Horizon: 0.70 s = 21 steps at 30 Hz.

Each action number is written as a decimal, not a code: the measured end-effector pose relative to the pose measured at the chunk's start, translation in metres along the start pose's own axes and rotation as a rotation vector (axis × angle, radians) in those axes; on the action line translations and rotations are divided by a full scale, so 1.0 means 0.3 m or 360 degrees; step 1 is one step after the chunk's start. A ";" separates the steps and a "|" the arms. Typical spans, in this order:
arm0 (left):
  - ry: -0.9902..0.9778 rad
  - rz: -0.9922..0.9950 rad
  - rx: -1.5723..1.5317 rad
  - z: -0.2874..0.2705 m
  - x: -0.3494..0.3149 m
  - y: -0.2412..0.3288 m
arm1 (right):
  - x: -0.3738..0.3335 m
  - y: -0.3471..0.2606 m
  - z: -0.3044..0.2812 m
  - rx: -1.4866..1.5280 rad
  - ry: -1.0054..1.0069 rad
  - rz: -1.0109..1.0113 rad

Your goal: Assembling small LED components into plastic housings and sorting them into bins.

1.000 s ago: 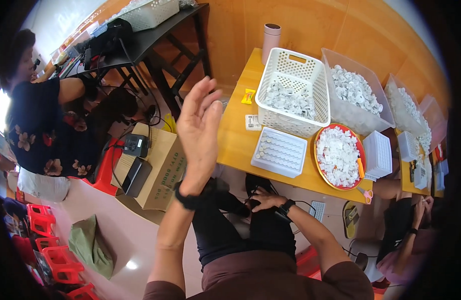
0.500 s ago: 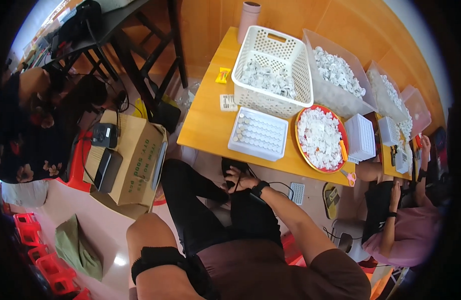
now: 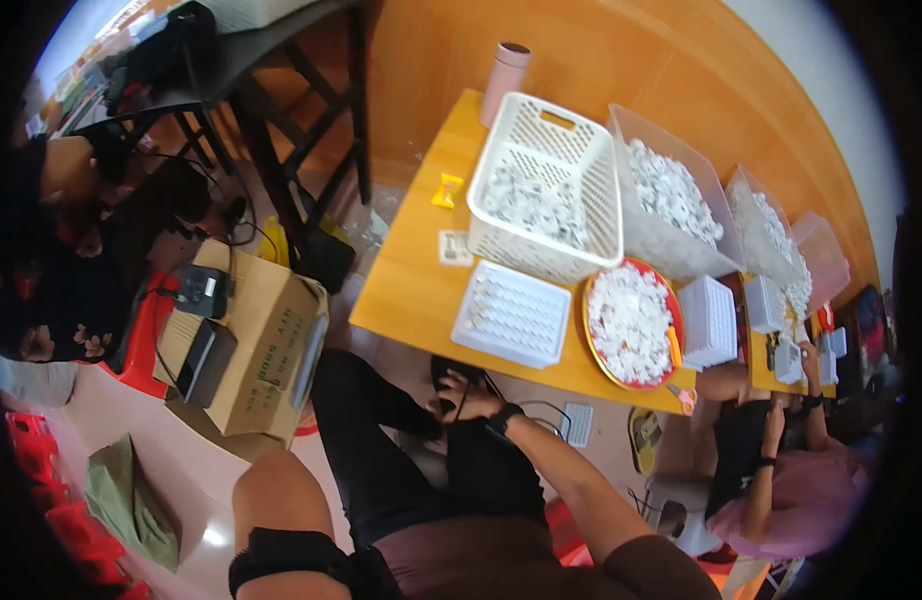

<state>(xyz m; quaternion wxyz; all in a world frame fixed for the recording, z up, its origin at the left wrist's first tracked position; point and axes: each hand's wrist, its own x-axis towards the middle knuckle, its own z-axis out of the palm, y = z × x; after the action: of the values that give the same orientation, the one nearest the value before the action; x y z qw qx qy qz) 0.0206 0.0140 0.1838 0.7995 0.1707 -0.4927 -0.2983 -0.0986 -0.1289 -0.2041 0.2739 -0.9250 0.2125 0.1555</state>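
My right hand (image 3: pixel 466 398) is at my right knee, below the table's front edge, with its fingers apart. A dark band is on its wrist, and a thin dark cable passes close by. I cannot make out anything held in it. My left hand does not show; at the lower left is a bare bent limb (image 3: pixel 281 495) with a black band. Nearest on the table (image 3: pixel 401 285) stands a white tray (image 3: pixel 511 315) with rows of round pockets, a few of them filled at its left side. Beside it, a red round tray (image 3: pixel 586 340) bears a heap of small white pieces.
A white perforated basket (image 3: pixel 546 255) and a clear bin (image 3: pixel 671 205) hold more white pieces. Orange-handled scissors (image 3: pixel 686 400) lie at the table edge. At left are a cardboard box (image 3: pixel 266 345) and a seated person (image 3: pixel 71 250). Another person (image 3: pixel 791 500) works at right.
The view has tilted, so the table and its things sit lower in the picture. My right hand stays at the knee, its fingers slightly more bent.
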 end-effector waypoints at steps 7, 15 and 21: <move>-0.0075 0.0089 -0.0324 0.073 -0.011 -0.038 | 0.009 0.009 -0.035 0.0113 -0.0139 0.0090; -0.0093 0.0247 -0.0582 0.129 -0.029 -0.064 | 0.020 0.012 -0.026 0.0180 -0.0238 0.0147; -0.0047 0.0383 -0.0597 0.140 -0.058 -0.036 | 0.041 0.017 -0.006 0.0104 -0.0328 0.0156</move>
<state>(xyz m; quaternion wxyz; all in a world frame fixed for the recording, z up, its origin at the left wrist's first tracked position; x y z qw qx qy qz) -0.0259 0.0179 0.1850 0.8398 -0.0453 -0.4569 -0.2897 -0.0899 -0.1375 -0.2099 0.3165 -0.8832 0.2331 0.2558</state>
